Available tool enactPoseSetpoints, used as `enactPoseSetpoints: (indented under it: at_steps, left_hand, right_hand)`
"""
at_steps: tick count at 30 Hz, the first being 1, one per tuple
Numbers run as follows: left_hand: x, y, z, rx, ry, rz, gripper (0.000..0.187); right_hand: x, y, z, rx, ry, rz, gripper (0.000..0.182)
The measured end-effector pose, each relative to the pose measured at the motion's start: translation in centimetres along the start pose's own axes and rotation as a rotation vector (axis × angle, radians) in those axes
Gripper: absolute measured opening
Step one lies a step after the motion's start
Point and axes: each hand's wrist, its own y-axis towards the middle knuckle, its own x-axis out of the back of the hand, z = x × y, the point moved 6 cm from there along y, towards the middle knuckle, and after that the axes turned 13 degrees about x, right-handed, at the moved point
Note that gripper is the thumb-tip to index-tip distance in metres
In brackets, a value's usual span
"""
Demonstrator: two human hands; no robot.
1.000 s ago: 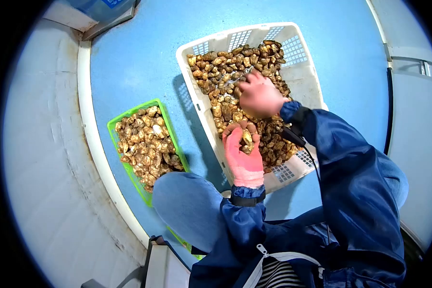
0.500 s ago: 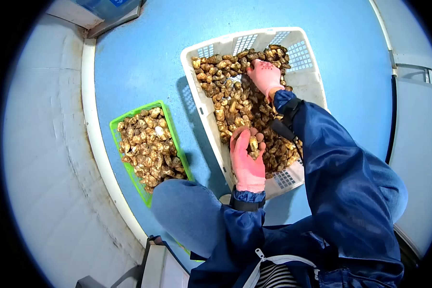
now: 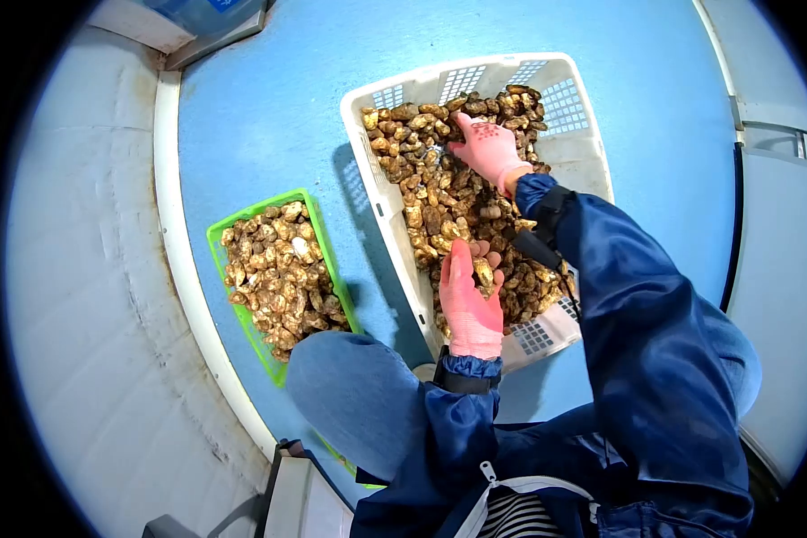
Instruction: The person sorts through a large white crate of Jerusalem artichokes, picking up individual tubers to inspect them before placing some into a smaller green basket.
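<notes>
A large white plastic crate (image 3: 399, 247) holds a spread of knobbly brown-and-cream pieces that look like small tubers (image 3: 432, 220). My left hand (image 3: 469, 309), in a pink glove, is palm up over the crate's near side, its fingers curled around a few of the tuber-like pieces (image 3: 484, 273). Farther in, my right hand (image 3: 489, 151), also pink-gloved, reaches down onto the pile. Its thumb and forefinger are apart with nothing visible between them; the other fingertips are hidden.
Left of the crate stands a smaller green basket (image 3: 324, 235) heaped with similar pieces. Both rest on a blue floor (image 3: 269, 117). My bent knee (image 3: 350, 386) is close to the green basket. A pale wall (image 3: 90, 269) runs along the left.
My right hand has shifted slightly left and down within the crate, and its thumb and forefinger have spread. My left hand has moved a little right, still holding its pieces.
</notes>
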Motion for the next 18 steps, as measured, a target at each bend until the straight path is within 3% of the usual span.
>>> enactPoseSetpoints:
  at_steps: [2,5,6,9,12,14,17,18]
  left_hand:
    - [0.2,0.0,-0.1,-0.025,0.039,-0.009,0.025]
    - [0.5,0.5,-0.4,-0.033,0.095,-0.007,0.026]
    - [0.4,0.7,-0.6,-0.044,0.138,-0.011,0.03]
    - [0.0,0.8,-1.0,-0.067,0.146,-0.003,0.036]
    - [-0.6,0.6,-1.2,-0.056,0.112,-0.005,0.041]
    - [-1.1,0.5,-1.4,-0.06,0.148,0.029,0.045]
    - [-1.0,0.7,-1.3,-0.095,0.103,0.035,0.043]
    - [-1.2,0.6,-1.6,-0.124,0.063,0.023,0.038]
  right_hand:
    - [-0.7,0.4,-0.5,-0.034,-0.033,0.036,0.043]
    - [1.1,-1.7,-1.9,0.013,0.519,-0.038,0.045]
    - [1.1,-2.6,-2.1,0.078,0.544,-0.026,0.041]
    - [2.9,-5.7,-0.1,0.03,1.124,0.189,0.031]
    - [4.9,-7.1,1.8,0.203,1.146,0.265,0.036]
    - [7.8,-8.5,4.2,0.191,1.012,0.348,0.037]
    - [7.4,-10.1,5.7,0.564,0.83,0.28,0.038]
    - [7.8,-10.9,6.7,0.595,0.786,0.285,0.037]
